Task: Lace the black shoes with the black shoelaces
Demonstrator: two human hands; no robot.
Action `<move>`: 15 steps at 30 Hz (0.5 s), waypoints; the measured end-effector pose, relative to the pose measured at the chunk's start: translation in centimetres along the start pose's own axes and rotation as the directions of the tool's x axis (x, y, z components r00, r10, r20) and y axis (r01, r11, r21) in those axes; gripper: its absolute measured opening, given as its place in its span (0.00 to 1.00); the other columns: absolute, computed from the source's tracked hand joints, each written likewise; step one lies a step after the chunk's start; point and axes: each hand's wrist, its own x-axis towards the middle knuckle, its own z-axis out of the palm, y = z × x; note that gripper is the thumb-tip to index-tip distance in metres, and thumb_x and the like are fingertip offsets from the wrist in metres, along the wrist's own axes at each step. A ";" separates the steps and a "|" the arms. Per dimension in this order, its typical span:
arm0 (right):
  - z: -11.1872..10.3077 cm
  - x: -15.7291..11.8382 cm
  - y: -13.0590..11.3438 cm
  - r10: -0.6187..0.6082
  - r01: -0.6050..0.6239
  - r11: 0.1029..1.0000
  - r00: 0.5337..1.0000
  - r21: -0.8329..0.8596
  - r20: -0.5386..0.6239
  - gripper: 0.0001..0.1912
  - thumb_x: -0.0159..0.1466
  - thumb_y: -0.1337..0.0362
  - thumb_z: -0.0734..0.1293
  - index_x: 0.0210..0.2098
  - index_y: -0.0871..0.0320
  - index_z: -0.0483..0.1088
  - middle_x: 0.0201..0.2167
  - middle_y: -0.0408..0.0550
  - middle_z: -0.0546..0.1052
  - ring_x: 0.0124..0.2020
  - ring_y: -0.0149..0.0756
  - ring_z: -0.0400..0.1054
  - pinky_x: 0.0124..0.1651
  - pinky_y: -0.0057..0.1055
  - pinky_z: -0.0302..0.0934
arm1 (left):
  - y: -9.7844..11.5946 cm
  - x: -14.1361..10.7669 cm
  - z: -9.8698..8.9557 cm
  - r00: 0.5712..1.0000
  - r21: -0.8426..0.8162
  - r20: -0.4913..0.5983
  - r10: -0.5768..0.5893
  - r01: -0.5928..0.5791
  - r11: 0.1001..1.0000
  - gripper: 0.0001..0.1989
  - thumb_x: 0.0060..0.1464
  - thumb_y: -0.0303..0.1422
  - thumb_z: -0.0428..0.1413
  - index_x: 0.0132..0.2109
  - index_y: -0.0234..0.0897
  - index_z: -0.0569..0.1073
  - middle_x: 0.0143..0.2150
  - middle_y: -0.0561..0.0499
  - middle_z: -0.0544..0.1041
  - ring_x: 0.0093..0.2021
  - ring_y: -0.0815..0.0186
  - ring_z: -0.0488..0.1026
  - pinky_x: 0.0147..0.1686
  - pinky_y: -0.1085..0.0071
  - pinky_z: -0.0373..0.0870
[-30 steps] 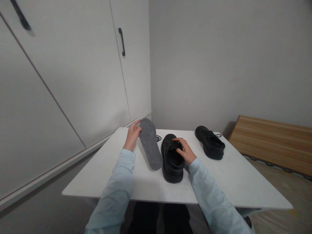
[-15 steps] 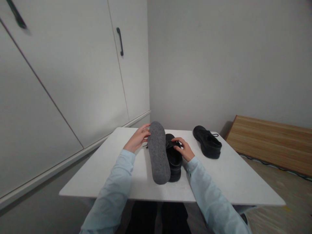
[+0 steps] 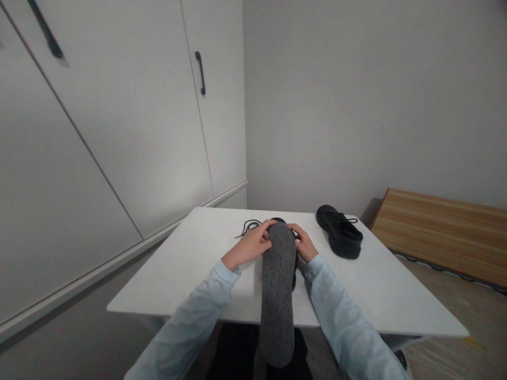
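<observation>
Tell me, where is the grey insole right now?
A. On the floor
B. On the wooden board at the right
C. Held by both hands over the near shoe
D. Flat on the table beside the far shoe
C: the left hand and right hand grip the grey insole at its far end, over the near shoe.
</observation>
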 end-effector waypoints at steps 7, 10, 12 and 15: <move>-0.2 -0.3 -0.7 -0.010 0.010 1.000 1.000 -0.016 -0.008 0.12 0.54 0.62 0.64 0.38 0.54 0.71 0.44 0.48 0.72 0.48 0.44 0.62 0.43 0.37 0.58 | -0.3 -0.2 0.8 0.979 0.264 -0.062 0.194 -0.172 0.949 0.36 0.45 0.23 0.50 0.63 0.41 0.52 0.45 0.46 0.70 0.43 0.62 0.68 0.47 0.63 0.65; -0.2 -0.3 -0.6 -0.039 0.039 0.999 0.999 -0.003 0.006 0.12 0.54 0.63 0.63 0.38 0.54 0.71 0.43 0.48 0.72 0.47 0.43 0.62 0.43 0.37 0.59 | -0.2 -0.2 1.3 0.942 0.290 -0.045 0.333 -0.306 0.906 0.38 0.44 0.21 0.50 0.64 0.40 0.51 0.58 0.43 0.62 0.57 0.58 0.59 0.58 0.57 0.55; -0.2 -0.3 -0.4 -0.046 0.046 0.999 0.999 0.002 0.002 0.12 0.54 0.63 0.63 0.38 0.54 0.71 0.43 0.48 0.72 0.47 0.43 0.63 0.43 0.37 0.59 | 0.0 -0.3 1.4 0.917 0.266 0.011 0.399 -0.387 0.883 0.39 0.43 0.18 0.47 0.64 0.41 0.50 0.62 0.45 0.58 0.61 0.60 0.54 0.61 0.56 0.50; -0.1 -0.2 -0.1 -0.052 0.053 0.998 0.998 0.019 -0.020 0.13 0.53 0.63 0.64 0.38 0.55 0.70 0.42 0.49 0.72 0.46 0.44 0.63 0.43 0.38 0.59 | 0.5 -0.4 1.5 0.901 0.243 0.111 0.419 -0.434 0.868 0.39 0.42 0.15 0.42 0.62 0.44 0.54 0.63 0.50 0.57 0.64 0.62 0.50 0.63 0.55 0.46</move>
